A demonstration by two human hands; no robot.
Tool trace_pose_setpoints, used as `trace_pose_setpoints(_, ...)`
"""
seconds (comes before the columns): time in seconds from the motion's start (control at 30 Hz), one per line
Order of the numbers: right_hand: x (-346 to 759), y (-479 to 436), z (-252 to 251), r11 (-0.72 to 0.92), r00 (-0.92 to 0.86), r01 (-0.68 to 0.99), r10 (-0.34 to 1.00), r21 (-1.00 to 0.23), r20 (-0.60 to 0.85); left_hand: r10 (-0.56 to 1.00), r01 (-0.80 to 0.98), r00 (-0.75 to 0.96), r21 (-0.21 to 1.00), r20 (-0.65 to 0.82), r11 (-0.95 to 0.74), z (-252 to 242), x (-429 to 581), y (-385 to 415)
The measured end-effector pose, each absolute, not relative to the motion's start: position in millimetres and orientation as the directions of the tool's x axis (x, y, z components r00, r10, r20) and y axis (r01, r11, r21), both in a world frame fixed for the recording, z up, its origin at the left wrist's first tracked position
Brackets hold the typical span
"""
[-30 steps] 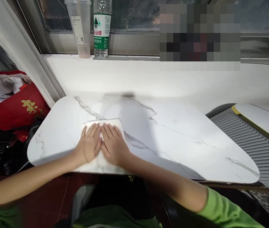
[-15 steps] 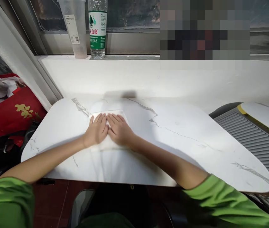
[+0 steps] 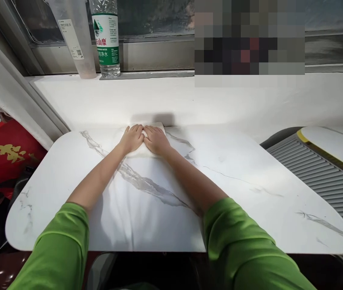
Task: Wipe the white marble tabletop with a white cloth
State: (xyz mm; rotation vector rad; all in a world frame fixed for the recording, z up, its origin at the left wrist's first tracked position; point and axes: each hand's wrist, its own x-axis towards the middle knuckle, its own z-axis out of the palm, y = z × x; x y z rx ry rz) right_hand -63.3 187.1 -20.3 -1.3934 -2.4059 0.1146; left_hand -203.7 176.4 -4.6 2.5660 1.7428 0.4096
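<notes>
Both palms press down on a white cloth (image 3: 143, 152) that lies flat at the back edge of the white marble-patterned table (image 3: 244, 173). My left hand (image 3: 132, 139) covers the cloth's left part, fingers stretched out and pointing toward the wall. Beside it, my right hand (image 3: 156, 139) lies flat on the right part, its fingers also extended. The two thumbs and index fingers meet or nearly meet in the middle. Much of the cloth is hidden under the hands.
On the window ledge at the back left stand a clear plastic water bottle (image 3: 108, 44) with a green-and-white label and a tall translucent container (image 3: 82, 66). A red bag (image 3: 11, 153) sits left of the table. Grey ribbed panelling (image 3: 307, 173) runs along the right.
Both hands have slid the cloth forward, away from me, from mid-table to the back edge by the wall. The arms are now stretched further out, and the camera view has shifted slightly.
</notes>
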Motion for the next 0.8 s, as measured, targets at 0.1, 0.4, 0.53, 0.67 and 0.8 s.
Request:
trace_pose_setpoints(0.1,-51.0,170.6,-18.5,0.479,-0.426,0.848,0.871,-0.226,0.245,0.906,0.903,0.383,0.135,0.181,-0.409,-4.4,-192.5,163.0)
trace_pose_setpoints(0.4,17.9,59.4,-24.2,0.563,-0.518,0.819,0.809,-0.113,0.278,0.88,0.869,0.469,0.139,0.074,-0.475,-1.3,-142.2,54.0)
trace_pose_setpoints(0.53,49.0,-1.1,-27.8,0.661,-0.595,0.746,0.718,-0.085,0.361,0.888,0.876,0.457,0.154,0.042,-0.458,-1.0,-116.5,-8.2)
trace_pose_setpoints(0.67,74.8,-39.2,-29.9,0.633,-0.543,0.769,0.72,-0.089,0.433,0.854,0.837,0.52,0.181,0.025,-0.516,-0.3,-91.7,-38.1)
trace_pose_setpoints(0.8,98.6,-42.5,-33.5,0.484,-0.408,0.871,0.807,-0.08,0.427,0.813,0.79,0.58,0.216,0.041,-0.574,-1.1,-65.7,-27.1)
